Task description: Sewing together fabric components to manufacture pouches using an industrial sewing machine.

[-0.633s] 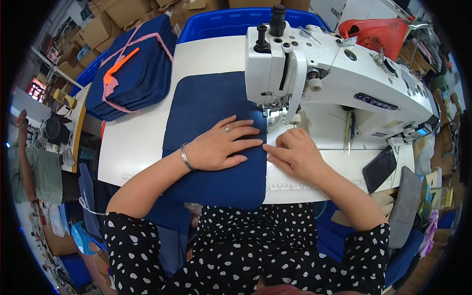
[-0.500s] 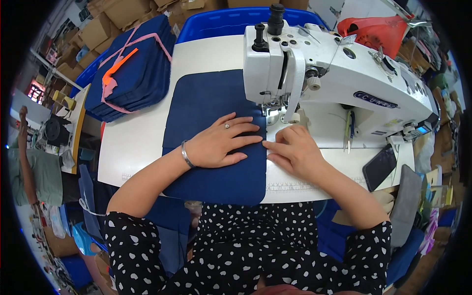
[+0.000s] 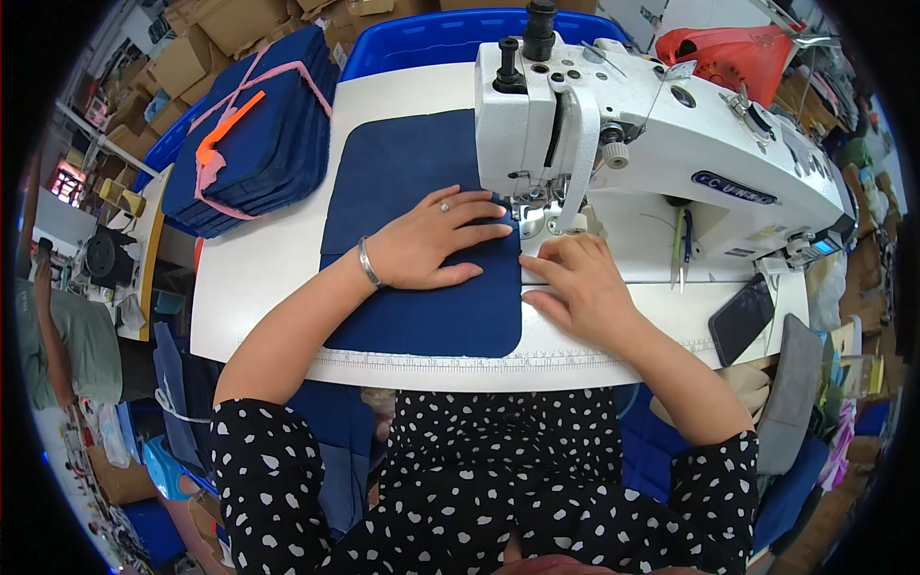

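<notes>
A navy blue fabric panel (image 3: 412,321) with rounded corners lies flat on the white sewing table, its right edge running up to the presser foot (image 3: 530,218) of a white sewing machine (image 3: 661,120). My left hand (image 3: 422,244), wearing a ring and a silver bracelet, rests palm down on the panel with fingers spread, the tips close to the presser foot. Just right of the panel's edge is my right hand (image 3: 583,287). Its index fingertip touches that edge, the thumb stands apart on the table, and the other fingers are bent.
A stack of navy panels (image 3: 254,144) tied with pink strips sits at the far left. Thread snips (image 3: 682,244) lie under the machine arm, and a black phone (image 3: 742,321) is at the right. Behind the table stands a blue bin (image 3: 412,40). A ruler strip (image 3: 441,364) lines the front edge.
The fabric panel has slid away from me along the machine, uncovering the ruler strip at the front edge. My left hand moved forward with it; my right hand shifted slightly forward.
</notes>
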`<state>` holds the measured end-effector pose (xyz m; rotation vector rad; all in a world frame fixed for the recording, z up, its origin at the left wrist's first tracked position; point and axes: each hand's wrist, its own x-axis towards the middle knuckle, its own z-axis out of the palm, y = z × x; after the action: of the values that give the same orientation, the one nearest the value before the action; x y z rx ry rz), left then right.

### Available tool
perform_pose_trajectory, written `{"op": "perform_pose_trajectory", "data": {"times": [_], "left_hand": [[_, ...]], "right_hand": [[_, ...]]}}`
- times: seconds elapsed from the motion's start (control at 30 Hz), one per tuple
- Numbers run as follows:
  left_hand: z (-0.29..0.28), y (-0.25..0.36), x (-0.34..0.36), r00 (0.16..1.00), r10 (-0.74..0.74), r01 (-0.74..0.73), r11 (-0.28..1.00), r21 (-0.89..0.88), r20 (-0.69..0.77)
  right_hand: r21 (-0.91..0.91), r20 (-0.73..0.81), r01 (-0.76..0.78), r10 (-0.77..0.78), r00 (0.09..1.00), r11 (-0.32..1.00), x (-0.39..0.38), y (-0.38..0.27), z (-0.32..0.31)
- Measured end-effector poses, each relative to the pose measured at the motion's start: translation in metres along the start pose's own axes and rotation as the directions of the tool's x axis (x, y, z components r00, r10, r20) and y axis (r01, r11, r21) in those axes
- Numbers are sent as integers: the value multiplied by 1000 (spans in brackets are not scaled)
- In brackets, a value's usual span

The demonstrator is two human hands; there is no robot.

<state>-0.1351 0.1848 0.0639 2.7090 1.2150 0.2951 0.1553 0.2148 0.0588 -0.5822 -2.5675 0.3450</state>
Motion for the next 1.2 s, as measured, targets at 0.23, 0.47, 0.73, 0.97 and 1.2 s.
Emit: {"op": "perform_pose_trajectory", "data": {"times": [0.23, 0.47, 0.73, 0.97, 1.2], "left_hand": [[-4, -8, 8, 998, -53, 53, 998, -24, 18], [1, -11, 6, 998, 5, -6, 1000, -27, -55], [-1, -4, 7, 998, -63, 63, 998, -11, -20], [4, 4, -7, 996, -64, 64, 998, 1, -62], [3, 71, -49, 1000, -22, 24, 995, -98, 22]], "right_hand": [[1, -37, 8, -8, 999, 1000, -1, 1, 0], [7, -44, 22, -22, 999, 1000, 0, 1, 2], [20, -50, -3, 4, 999, 1000, -2, 1, 2], [24, -94, 25, -23, 995, 999, 0, 1, 4], [40, -128, 22, -17, 992, 999, -6, 6, 5]]}}
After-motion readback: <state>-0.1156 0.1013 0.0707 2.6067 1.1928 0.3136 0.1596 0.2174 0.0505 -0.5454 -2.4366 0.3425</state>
